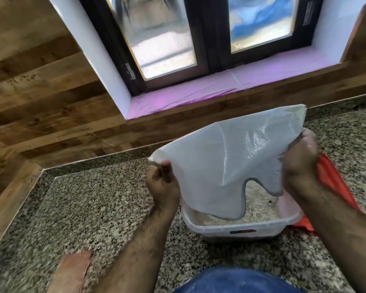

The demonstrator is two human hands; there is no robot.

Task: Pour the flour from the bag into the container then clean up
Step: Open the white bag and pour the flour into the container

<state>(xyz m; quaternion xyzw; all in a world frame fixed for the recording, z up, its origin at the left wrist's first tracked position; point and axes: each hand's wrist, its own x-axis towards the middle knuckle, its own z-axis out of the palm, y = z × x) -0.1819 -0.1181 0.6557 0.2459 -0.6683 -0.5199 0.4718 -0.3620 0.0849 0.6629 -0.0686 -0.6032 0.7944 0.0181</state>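
A white woven flour bag hangs upside down over a clear plastic container on the granite counter. The bag's open mouth dips into the container, where pale flour lies. My left hand pinches the bag's lower left corner. My right hand grips the bag's right edge. The bag looks limp and nearly flat.
A red lid or sheet lies under my right forearm, right of the container. The speckled granite counter meets a wood-panelled wall behind and to the left. A window with a pink-lined sill is above. A bare foot shows at the lower left.
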